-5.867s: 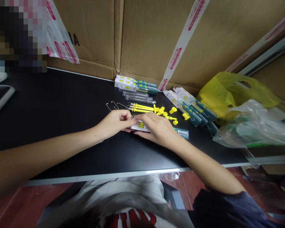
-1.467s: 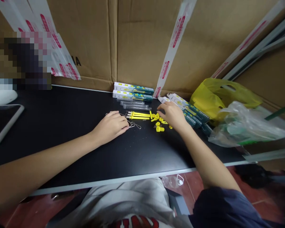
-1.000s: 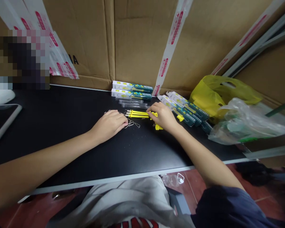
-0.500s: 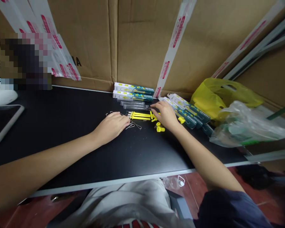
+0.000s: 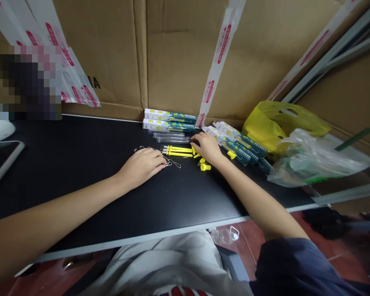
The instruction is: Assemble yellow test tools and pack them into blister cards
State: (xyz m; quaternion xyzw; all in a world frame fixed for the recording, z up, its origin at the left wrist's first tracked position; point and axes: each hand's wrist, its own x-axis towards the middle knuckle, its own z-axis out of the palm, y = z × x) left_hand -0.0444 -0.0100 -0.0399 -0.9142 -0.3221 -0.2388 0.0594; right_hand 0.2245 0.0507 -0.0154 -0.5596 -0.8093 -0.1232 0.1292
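My left hand (image 5: 144, 165) lies over bent silver wire hooks (image 5: 174, 163), its fingers curled down and pressed together. Wire ends stick out on both sides of it; what the fingertips grip is hidden. Just right of that hand lies a row of thin yellow plastic rods (image 5: 179, 151) with metal ends. My right hand (image 5: 208, 148) is open, thumb and index finger apart, the index fingertip at the right end of clear plastic tubes (image 5: 172, 139). Under and beside its palm are small yellow plastic pieces (image 5: 205, 167), partly covered by the hand.
Printed slim boxes (image 5: 169, 125) lie behind the tubes, and more boxes (image 5: 231, 144) lie to the right. A yellow plastic bag (image 5: 262, 123) and a clear bag (image 5: 314, 160) sit at the right end. A tablet-like device (image 5: 3, 160) rests at left. Large cardboard (image 5: 179, 61) stands behind the black table (image 5: 117, 218).
The view has shifted slightly, so the scene sits a little farther left. My left fingers have curled slightly; my right hand stays by the tube ends.
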